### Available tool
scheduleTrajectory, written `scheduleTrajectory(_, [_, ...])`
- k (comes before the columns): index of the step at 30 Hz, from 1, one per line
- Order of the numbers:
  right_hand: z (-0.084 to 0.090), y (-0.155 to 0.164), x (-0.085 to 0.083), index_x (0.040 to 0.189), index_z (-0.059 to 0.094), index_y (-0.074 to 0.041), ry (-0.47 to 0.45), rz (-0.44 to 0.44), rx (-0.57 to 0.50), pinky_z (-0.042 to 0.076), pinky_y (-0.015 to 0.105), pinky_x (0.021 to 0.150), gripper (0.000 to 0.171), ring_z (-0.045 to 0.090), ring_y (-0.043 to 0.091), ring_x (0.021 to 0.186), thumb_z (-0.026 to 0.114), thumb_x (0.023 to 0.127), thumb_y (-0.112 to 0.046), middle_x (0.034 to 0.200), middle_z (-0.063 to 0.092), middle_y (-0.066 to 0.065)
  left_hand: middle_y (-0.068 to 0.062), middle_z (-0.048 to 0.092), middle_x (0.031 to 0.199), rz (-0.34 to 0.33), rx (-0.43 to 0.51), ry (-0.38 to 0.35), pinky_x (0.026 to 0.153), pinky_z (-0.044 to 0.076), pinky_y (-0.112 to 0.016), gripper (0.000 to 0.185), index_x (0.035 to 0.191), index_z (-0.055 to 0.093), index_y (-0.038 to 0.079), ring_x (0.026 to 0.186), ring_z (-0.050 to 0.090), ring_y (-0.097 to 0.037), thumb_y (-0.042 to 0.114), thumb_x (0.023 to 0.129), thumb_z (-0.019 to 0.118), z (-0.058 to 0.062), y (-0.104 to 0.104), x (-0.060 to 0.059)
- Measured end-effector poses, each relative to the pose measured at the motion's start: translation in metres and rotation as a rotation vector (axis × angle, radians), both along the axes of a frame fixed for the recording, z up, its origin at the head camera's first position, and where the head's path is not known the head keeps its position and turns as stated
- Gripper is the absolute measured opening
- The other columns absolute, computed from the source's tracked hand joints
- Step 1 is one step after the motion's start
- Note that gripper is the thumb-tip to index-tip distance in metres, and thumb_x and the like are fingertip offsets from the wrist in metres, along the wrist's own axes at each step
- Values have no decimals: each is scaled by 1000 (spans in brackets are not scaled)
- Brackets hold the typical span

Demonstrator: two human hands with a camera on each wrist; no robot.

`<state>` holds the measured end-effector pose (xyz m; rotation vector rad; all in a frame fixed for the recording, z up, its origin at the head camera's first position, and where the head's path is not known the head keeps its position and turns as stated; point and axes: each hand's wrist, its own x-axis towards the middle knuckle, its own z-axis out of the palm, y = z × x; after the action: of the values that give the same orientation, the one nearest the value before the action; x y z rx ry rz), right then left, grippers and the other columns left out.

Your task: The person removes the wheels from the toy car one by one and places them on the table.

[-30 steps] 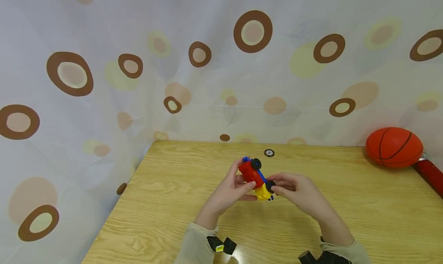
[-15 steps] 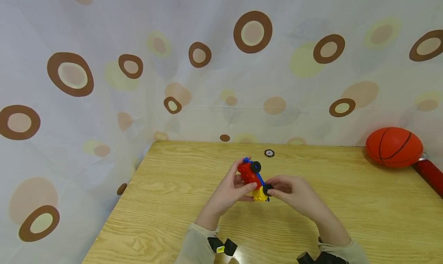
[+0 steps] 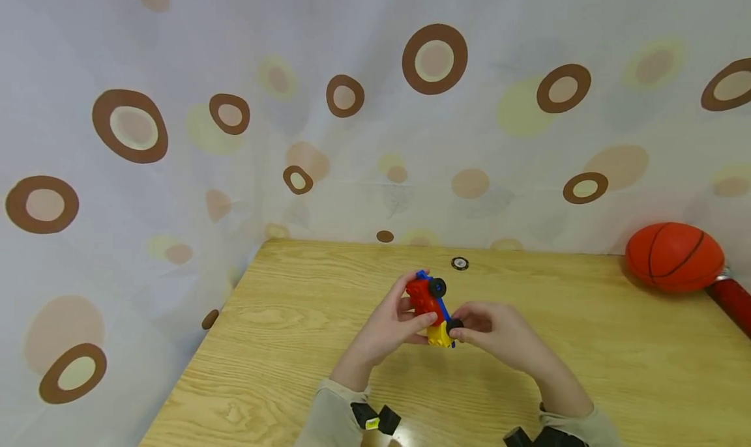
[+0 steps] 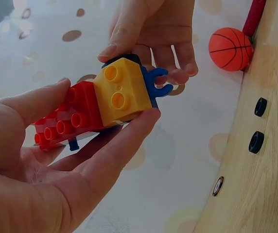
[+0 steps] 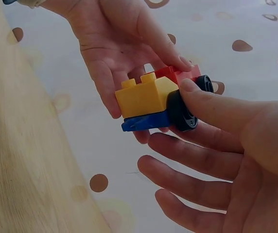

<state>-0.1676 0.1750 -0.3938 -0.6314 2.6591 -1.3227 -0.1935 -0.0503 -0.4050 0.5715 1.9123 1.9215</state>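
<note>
A toy car of building blocks (image 3: 424, 303) is held up above the table, with red and yellow studded bricks on a blue base. My left hand (image 3: 381, 326) grips it by the red and yellow bricks, thumb on one side and fingers on the other. Between thumb and index finger, my right hand (image 3: 504, 336) pinches a black toy wheel (image 5: 180, 111) at the side of the yellow brick (image 4: 122, 92). Its other fingers spread loosely in the right wrist view. Another black wheel (image 3: 437, 287) sits at the red end. A blue hook (image 4: 159, 83) sticks out past the yellow brick.
Two loose black wheels (image 4: 260, 107) rest on the wooden table (image 3: 281, 303) in the left wrist view. A round chip (image 3: 460, 263) lies near the back edge. An orange ball (image 3: 675, 258) and a red cylinder (image 3: 732, 302) are at the right.
The right hand has shifted slightly left and down with the wheel at the yellow end. The car has turned a little, and its blue hook shows less. The head view has shifted slightly.
</note>
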Motion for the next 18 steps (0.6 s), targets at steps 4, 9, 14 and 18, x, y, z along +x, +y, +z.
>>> scheduleTrajectory(4, [2, 0, 0, 97, 69, -8, -8, 25, -1, 54, 24, 65, 22, 63, 6, 70, 68, 94, -30, 81, 69, -2, -20, 59, 130, -8, -11, 4, 76, 61, -44, 65, 149, 35, 36, 109, 67, -31, 13, 96, 65, 1, 0, -1])
scheduleTrajectory(9, [4, 1, 0, 89, 66, -10, -6, 51, -1, 49, 24, 56, 22, 59, 6, 63, 65, 96, -30, 73, 65, -4, -20, 60, 130, -9, -19, -3, 76, 61, -44, 64, 149, 36, 35, 109, 68, -31, 14, 96, 65, 3, 0, -2])
scheduleTrajectory(14, [4, 3, 0, 83, 61, -11, 3, 62, 20, 44, 23, 52, 25, 55, 5, 58, 63, 97, -31, 68, 63, -3, -19, 60, 129, -8, -24, -5, 75, 61, -43, 64, 148, 36, 38, 107, 68, -29, 15, 96, 66, 4, 2, -1])
scheduleTrajectory(18, [3, 5, 1, 80, 58, -10, -30, 93, 17, 39, 23, 51, 29, 53, 7, 55, 61, 99, -32, 64, 61, -2, -19, 60, 128, -20, -20, -16, 74, 61, -44, 64, 148, 37, 36, 107, 68, -30, 14, 96, 66, 4, 3, 1])
